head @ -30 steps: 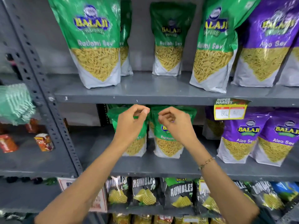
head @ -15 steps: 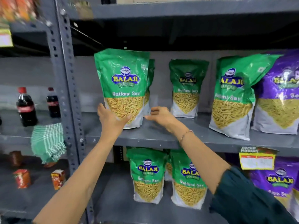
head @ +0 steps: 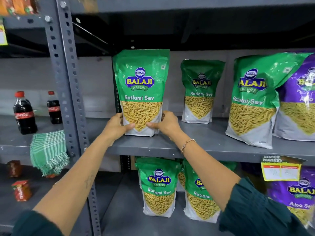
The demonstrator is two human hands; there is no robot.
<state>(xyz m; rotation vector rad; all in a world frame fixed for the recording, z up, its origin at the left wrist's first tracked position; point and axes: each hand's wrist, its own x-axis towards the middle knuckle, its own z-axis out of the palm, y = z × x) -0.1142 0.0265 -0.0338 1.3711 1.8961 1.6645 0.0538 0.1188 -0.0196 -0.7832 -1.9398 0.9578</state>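
Note:
A green Ratlami Sev pouch (head: pixel 141 86) stands upright near the left end of a grey metal shelf (head: pixel 213 142). My left hand (head: pixel 117 126) grips its lower left side, thumb across the front. My right hand (head: pixel 166 124) grips its lower right side, thumb on the front, fingers behind the pouch. A bracelet sits on my right wrist.
More green pouches stand to the right: a small one (head: pixel 201 91) further back and a large leaning one (head: pixel 252 99), beside a purple Aloo Sev pouch (head: pixel 300 99). Green pouches (head: pixel 158 188) fill the shelf below. A perforated post (head: pixel 68 79), cola bottles (head: pixel 24 113) and a checked cloth (head: pixel 48 150) are at left.
My hands rose from the pouches on the lower shelf to the shelf above and closed on the bottom of the left green pouch, which now stands squarer. The view tilted upward.

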